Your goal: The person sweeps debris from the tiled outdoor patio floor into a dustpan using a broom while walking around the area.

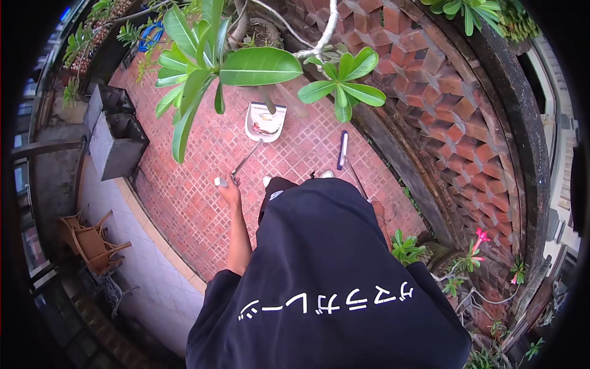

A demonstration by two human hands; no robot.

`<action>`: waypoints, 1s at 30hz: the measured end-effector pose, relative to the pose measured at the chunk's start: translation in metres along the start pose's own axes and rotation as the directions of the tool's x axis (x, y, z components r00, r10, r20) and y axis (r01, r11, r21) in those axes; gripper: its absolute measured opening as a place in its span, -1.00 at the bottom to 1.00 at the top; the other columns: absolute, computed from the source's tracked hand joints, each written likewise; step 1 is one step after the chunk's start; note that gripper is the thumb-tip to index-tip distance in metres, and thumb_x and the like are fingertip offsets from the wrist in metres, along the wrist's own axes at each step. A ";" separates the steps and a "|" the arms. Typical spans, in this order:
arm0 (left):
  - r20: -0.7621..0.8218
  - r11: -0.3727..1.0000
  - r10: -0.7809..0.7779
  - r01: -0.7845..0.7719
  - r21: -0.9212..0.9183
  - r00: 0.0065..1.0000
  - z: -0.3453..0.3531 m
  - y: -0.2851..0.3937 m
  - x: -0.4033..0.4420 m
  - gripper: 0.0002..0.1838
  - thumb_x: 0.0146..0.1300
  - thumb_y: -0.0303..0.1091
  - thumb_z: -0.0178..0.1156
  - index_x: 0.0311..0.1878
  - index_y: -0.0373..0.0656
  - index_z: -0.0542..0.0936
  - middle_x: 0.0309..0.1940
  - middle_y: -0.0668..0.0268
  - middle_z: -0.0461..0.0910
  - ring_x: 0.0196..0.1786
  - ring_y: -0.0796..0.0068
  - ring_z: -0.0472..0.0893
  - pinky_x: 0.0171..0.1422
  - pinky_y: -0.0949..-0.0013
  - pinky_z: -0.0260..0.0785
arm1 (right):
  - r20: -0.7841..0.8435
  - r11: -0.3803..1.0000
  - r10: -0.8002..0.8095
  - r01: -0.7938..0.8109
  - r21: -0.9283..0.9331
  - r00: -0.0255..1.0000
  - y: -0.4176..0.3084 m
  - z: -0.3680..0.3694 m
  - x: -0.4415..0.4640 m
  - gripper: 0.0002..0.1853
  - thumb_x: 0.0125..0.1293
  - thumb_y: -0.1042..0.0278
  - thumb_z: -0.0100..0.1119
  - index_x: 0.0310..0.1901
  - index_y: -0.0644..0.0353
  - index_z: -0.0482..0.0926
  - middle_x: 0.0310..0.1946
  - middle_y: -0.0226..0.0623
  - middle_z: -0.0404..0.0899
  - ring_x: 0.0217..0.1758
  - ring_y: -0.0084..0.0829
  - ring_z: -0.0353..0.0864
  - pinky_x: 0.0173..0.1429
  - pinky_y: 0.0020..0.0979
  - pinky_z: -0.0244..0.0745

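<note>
My left hand [230, 192] is closed around the handle of a white long-handled dustpan [251, 130]. The pan lies on the red tiles ahead of me, its dark-edged lip facing away, with some brownish leaf litter [265, 129] inside. On the other side, my right hand [377, 212] grips the thin stick of a broom [342, 150]. The broom's head, blue and white, is on the floor to the right of the dustpan, apart from it. Part of my right hand is hidden by my black shirt.
Leafy branches [261, 66] hang over the far floor. A brick wall [430, 92] with a raised bed curves along the right. Grey square planters [117, 144] stand at left, near a wooden chair [92, 243] on a paler tiled step. Pink flowers [481, 237] grow at lower right.
</note>
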State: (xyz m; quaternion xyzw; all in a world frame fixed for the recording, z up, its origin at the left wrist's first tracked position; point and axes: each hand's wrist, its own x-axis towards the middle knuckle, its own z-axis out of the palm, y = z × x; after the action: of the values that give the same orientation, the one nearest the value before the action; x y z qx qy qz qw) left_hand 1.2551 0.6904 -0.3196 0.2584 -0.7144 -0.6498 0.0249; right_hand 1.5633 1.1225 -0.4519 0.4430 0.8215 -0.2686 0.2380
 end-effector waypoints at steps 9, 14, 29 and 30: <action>-0.014 0.936 0.017 -0.011 0.351 1.000 -0.040 0.032 0.087 -0.76 0.19 -0.32 0.03 -0.28 -0.37 0.50 -0.55 0.20 0.53 -0.53 0.46 0.55 -0.44 0.38 0.40 | 0.047 0.963 0.175 -0.161 -0.216 0.984 -0.090 -0.021 -0.016 -0.48 -0.04 0.01 0.12 -0.13 0.28 0.49 -0.15 0.00 0.50 -0.04 -0.10 0.50 0.02 -0.24 0.40; 0.001 0.838 -0.018 0.015 0.545 1.000 -0.074 0.052 0.147 -0.71 0.13 -0.25 0.06 -0.37 -0.35 0.56 -0.61 0.08 0.53 -0.50 0.31 0.57 -0.33 0.22 0.38 | -0.058 0.915 -0.149 0.115 -0.387 0.987 -0.209 -0.068 -0.033 -0.49 -0.07 0.06 0.17 -0.23 0.40 0.47 -0.28 0.08 0.54 -0.15 -0.17 0.57 -0.06 -0.27 0.44; 0.149 0.792 -0.121 0.005 0.610 0.981 -0.078 0.048 0.239 -0.65 0.10 -0.18 0.07 -0.33 -0.36 0.53 -0.50 -0.15 0.49 -0.29 -0.09 0.53 -0.22 0.07 0.32 | -0.059 0.810 -0.185 0.118 -0.574 0.981 -0.497 -0.123 0.044 -0.66 0.06 0.18 0.00 -0.18 0.22 0.47 -0.15 0.02 0.50 -0.06 -0.06 0.50 0.02 -0.17 0.41; 0.151 0.797 -0.118 0.003 0.604 0.981 -0.072 0.053 0.240 -0.66 0.10 -0.18 0.07 -0.31 -0.34 0.53 -0.49 -0.14 0.50 -0.29 -0.09 0.53 -0.22 0.08 0.32 | -0.061 0.801 -0.214 0.140 -0.582 0.975 -0.516 -0.126 0.053 -0.69 0.08 0.22 -0.02 -0.19 0.21 0.48 -0.16 0.01 0.51 -0.06 -0.06 0.50 0.00 -0.16 0.42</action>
State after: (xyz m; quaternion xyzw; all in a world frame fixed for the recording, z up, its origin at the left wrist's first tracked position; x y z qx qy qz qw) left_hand 1.0559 0.5293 -0.3306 0.2155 -0.8740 -0.4109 -0.1444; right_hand 1.0763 0.9976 -0.2727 0.2876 0.9150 -0.0018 0.2830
